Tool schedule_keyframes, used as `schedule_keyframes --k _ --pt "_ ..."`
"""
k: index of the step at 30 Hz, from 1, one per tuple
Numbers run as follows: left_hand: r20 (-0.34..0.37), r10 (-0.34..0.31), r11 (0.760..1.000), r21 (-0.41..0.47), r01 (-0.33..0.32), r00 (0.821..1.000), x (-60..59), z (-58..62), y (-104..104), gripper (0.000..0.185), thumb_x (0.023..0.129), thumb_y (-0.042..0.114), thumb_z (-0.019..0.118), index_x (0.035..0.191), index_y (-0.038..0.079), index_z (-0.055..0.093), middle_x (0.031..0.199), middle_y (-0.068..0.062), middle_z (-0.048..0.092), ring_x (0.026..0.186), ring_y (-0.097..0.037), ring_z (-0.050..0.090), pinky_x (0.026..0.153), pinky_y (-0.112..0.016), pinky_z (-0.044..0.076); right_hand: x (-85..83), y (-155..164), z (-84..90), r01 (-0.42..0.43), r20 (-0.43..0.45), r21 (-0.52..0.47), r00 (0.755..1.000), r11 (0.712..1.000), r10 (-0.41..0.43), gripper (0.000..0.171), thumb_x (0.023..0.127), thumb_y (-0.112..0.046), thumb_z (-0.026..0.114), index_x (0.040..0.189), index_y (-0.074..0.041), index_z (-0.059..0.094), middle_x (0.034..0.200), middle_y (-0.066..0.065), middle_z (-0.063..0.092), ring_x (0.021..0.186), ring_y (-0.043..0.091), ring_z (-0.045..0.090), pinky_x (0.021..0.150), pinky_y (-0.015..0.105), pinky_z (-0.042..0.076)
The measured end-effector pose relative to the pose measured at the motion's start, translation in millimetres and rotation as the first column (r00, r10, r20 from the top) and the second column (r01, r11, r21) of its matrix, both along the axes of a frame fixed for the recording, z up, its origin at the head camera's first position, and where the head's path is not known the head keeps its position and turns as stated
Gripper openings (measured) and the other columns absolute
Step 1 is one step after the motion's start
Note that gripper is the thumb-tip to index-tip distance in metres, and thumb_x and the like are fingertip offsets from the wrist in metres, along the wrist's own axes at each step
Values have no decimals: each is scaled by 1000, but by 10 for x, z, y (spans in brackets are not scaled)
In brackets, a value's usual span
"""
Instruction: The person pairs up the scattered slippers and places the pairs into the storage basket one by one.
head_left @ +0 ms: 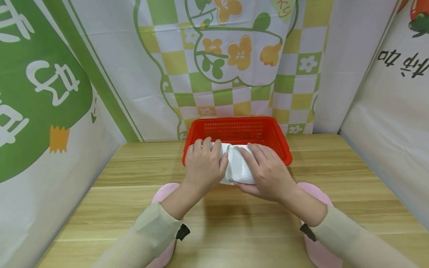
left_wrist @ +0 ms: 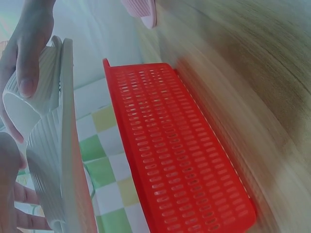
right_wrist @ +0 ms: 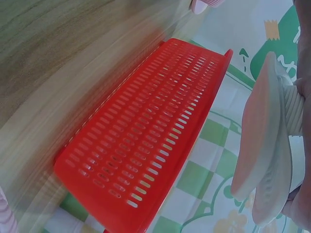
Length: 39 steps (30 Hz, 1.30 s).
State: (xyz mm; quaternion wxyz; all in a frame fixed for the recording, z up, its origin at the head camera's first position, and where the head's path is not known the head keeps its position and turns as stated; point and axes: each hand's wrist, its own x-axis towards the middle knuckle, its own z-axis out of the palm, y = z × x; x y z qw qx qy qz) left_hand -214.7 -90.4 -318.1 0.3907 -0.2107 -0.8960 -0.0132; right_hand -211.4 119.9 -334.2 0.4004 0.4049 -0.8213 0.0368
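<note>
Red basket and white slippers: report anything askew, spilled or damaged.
Nothing stands out. The red basket sits upright on the table with no visible cracks; the left hand and right hand grip the white slippers, and no spill shows.

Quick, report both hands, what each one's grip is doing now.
Left hand: closed, holding a white slipper.
Right hand: closed, holding the other white slipper.
</note>
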Motion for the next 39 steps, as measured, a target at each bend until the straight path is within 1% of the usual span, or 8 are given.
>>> schedule_keyframes --k 9,16,20,27,31,36,39 --pt "-12 -20 1000 -10 20 1000 29 39 -51 39 93 31 45 110 2 65 101 -16 63 89 -34 56 72 -45 47 -29 45 7 -6 -8 -11 1000 1000 6 77 76 -51 69 128 4 54 121 26 57 105 40 57 94 49 47" --pt "-39 -24 1000 13 25 999 35 38 -165 38 93 29 45 110 2 65 107 -18 63 92 -37 55 77 -49 47 -75 98 2 -13 -23 -11 1000 1000 12 76 76 -50 68 127 5 53 120 27 58 104 41 57 93 50 47" --pt "-57 -26 999 28 28 998 18 22 -253 36 92 28 47 108 2 65 106 -19 63 91 -38 56 78 -50 47 -105 128 -1 -27 -37 -24 999 999 26 75 77 -50 66 126 6 54 118 28 58 104 42 56 92 51 47" --pt "-60 -24 998 56 28 998 -31 -10 -439 39 93 30 42 107 0 64 108 -22 62 100 -41 55 82 -53 45 -142 177 14 -41 -26 -46 999 998 40 75 77 -49 65 126 6 53 118 28 57 104 42 55 91 52 47" --pt "-64 -31 998 47 34 997 -75 -44 -544 36 93 28 44 107 1 64 111 -23 61 102 -41 55 85 -53 44 -175 214 34 -45 -20 -58 999 997 44 73 76 -46 66 125 6 54 118 28 57 104 43 55 91 53 47" --pt "-28 -39 999 29 40 999 -139 -104 -663 38 93 27 45 111 0 64 115 -24 60 105 -41 54 86 -52 43 -216 255 74 -50 -24 -73 999 996 49 74 76 -46 65 126 7 53 117 29 56 102 44 55 90 54 47" --pt "-1 -29 1000 11 29 1000 -188 -146 -731 40 93 28 46 113 -1 64 118 -25 58 108 -40 53 87 -51 42 -247 274 96 -49 -25 -78 999 996 47 75 77 -48 64 126 7 53 116 29 56 102 44 55 90 54 46"
